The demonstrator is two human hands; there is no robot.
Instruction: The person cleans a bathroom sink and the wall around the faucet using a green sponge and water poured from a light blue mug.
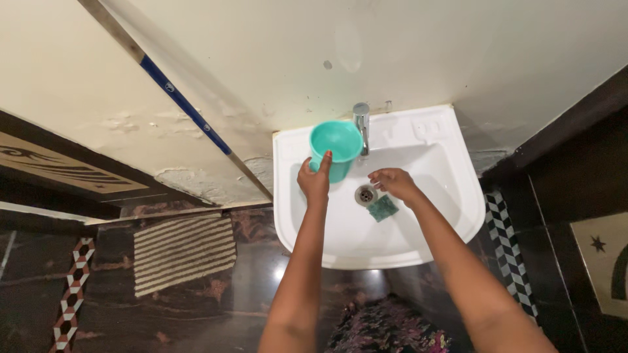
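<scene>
Gripping teal mug (335,145), left hand (314,180)

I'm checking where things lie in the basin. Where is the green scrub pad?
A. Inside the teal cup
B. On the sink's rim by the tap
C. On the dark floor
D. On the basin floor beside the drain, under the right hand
D: the green scrub pad lies on the floor of the white sink next to the drain, just below the right hand, while the left hand holds the teal cup.

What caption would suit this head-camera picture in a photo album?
Left hand holds a teal cup under the tap of a white sink; right hand hovers by the drain.
</scene>
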